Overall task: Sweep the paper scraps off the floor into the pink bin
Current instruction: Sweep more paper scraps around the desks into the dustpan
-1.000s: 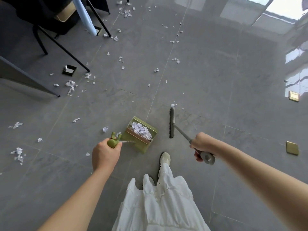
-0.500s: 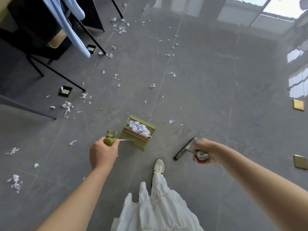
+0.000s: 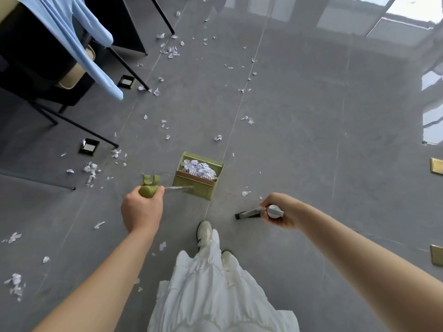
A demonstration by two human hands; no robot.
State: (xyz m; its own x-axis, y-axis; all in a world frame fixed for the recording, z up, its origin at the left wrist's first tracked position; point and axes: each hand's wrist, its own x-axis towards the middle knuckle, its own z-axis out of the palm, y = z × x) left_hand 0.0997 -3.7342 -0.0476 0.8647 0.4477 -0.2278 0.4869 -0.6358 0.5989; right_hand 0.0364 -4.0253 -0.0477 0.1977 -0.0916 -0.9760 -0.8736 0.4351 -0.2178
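Left hand [image 3: 141, 209] gripping green dustpan [image 3: 199, 178] handle, right hand [image 3: 278, 210] clutching broom [image 3: 249, 214], paper scraps [image 3: 200, 167] in pan, floor [image 3: 299, 140] littered

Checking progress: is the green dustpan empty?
No, the dustpan holds a heap of paper scraps.

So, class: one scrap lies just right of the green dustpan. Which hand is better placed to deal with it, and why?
The right hand. It grips the broom, whose head sits just below that scrap. The left hand only holds the dustpan by its handle.
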